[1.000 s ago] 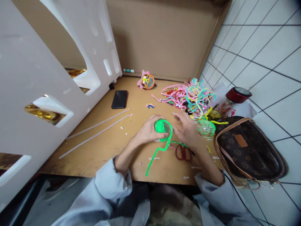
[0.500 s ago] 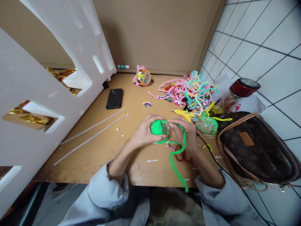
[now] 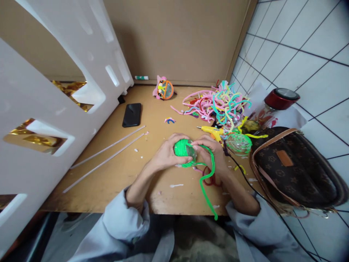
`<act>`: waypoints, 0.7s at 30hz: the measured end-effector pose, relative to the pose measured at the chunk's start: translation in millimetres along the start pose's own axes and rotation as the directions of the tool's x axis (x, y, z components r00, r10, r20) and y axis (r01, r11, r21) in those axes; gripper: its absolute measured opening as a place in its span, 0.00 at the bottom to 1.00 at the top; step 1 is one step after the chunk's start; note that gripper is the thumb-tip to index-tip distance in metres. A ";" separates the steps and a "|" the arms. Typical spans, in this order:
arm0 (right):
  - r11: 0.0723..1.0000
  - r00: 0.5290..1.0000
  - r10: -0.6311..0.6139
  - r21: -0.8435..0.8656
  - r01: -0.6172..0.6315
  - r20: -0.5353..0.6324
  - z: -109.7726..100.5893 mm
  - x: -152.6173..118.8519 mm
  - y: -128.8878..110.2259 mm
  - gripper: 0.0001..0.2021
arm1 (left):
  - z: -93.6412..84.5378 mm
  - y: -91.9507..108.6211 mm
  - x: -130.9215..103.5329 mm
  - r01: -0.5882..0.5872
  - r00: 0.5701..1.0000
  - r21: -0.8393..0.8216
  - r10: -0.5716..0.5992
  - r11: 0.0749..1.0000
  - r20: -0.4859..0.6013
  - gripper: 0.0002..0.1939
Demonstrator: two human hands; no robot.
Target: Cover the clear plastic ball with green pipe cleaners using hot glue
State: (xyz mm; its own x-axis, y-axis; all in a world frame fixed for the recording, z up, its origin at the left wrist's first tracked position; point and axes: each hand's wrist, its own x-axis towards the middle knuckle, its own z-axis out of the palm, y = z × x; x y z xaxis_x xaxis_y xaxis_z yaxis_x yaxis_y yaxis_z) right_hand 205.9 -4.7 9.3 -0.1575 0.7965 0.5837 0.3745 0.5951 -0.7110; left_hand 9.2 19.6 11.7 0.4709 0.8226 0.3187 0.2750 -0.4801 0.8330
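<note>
My left hand [image 3: 168,152] is wrapped round a clear ball [image 3: 191,154] whose left part is covered by coils of green pipe cleaner. Its thumb lies across the near side of the ball. My right hand [image 3: 211,151] pinches the green pipe cleaner [image 3: 212,165] close to the ball's upper right. The free length of that pipe cleaner passes over my right hand and hangs down toward the table's front edge. Under my hands, dark red pipe cleaner loops [image 3: 209,178] lie on the table.
Right of my hands are a yellow glue gun [image 3: 214,131], another green-wrapped clear ball [image 3: 239,144], a heap of pipe cleaners [image 3: 218,103], a red-lidded bottle [image 3: 282,98] and a brown bag [image 3: 297,171]. To the left lie a phone [image 3: 132,115] and two thin white sticks [image 3: 109,160]. A decorated ball [image 3: 165,88] sits behind.
My right fingers have shifted slightly on the green pipe cleaner, nearer the ball's front. Its hanging end has swung a little. My left hand keeps its hold on the ball.
</note>
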 end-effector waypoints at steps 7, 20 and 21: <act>0.999 0.999 -0.033 0.002 0.033 0.010 1.4 -1.0 0.1 0.08 | -0.8 -1.7 0.6 0.004 1.000 0.002 -0.004 1.000 0.008 0.28; 0.996 0.997 -0.074 -0.049 0.075 0.032 2.6 -2.1 -2.6 0.09 | -1.3 0.1 0.7 0.019 1.000 -0.004 -0.019 1.000 0.013 0.28; 0.996 0.997 -0.074 -0.048 0.075 0.034 2.6 -2.2 -2.7 0.09 | -1.2 0.4 0.8 0.022 1.000 -0.004 -0.022 1.000 0.014 0.28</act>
State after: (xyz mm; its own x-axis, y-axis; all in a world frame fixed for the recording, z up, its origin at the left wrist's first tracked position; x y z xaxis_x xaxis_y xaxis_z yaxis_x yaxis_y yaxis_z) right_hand 202.8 -7.7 9.0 -0.2155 0.7536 0.6210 0.4048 0.6477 -0.6455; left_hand 8.6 20.4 12.8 0.4769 0.8284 0.2939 0.2817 -0.4608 0.8416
